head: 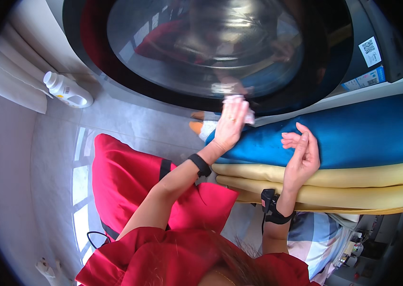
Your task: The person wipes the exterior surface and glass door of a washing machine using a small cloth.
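My left hand (229, 123) presses a crumpled pinkish-white cloth (249, 115) against the lower rim of a washing machine's round door (201, 46). The hand and cloth are a little blurred. The door has dark glass with reflections and a wide black rim (326, 77). To the right, my right hand (303, 152) hovers over or rests on a blue padded cushion (358, 132); I cannot tell which. Its fingers are loosely bent, the thumb lies near them, and nothing shows in its grasp. Yellow padded layers (358, 195) lie below the blue one.
A white detergent bottle (71, 93) stands on the grey tiled floor (126, 121) by a pale curtain (15, 71). An orange-tipped item with white lace (205, 129) lies partly hidden beyond my left wrist. Striped fabric (312, 232) and several small containers (353, 250) are at lower right.
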Demonstrator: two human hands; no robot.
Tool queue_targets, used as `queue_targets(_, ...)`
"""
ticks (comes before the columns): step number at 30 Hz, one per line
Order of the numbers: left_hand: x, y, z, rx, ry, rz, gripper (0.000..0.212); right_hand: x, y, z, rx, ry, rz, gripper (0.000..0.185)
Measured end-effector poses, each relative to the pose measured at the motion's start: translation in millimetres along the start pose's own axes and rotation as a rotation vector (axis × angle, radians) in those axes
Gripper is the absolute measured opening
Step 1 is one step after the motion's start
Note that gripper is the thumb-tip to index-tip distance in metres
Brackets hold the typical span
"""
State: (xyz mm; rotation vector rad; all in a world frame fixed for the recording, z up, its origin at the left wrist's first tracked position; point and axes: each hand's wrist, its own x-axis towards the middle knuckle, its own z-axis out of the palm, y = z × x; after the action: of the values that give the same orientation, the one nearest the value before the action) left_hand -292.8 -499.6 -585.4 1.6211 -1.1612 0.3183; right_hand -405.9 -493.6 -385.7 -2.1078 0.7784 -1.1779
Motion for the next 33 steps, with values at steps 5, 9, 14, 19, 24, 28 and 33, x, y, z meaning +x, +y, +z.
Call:
queue_targets(5,29.4,-12.2,-26.9,0.052,-0.183,0.365,0.057,-1.9,5.1,-5.3,-0.03,0.042,0.03,0.024)
queue_targets(9,7.4,-68.1,-75.1,0.212,-0.324,0.364,0.059,-1.9,17.3,-4.6,-0.011,0.054,0.016,0.022)
queue_targets(14,1.4,-108.4,-138.9,0.418,-0.494,0.332,0.059,-8.0,26.4,-6.1,-0.049,0.08,0.003,0.02)
queue_targets(19,-17.2,-122.1,-137.5,0.491,-0.4,0.238,0.061,-5.0,27.2,-8.0,-0.063,0.091,-0.005,0.02)
queue_targets(24,-20.6,-96.3,-83.0,0.359,-0.384,0.256,0.063,-4.5,30.1,-9.2,-0.052,0.095,0.014,0.02)
queue_targets(28,-0.4,-60.5,-46.7,0.282,-0.304,0.322,0.06,-3.1,30.2,-12.3,-0.06,0.095,0.022,0.02)
queue_targets(33,34.6,-22.4,-29.8,0.205,-0.223,0.376,0.054,-3.2,29.8,-13.5,-0.057,0.111,0.064,0.021)
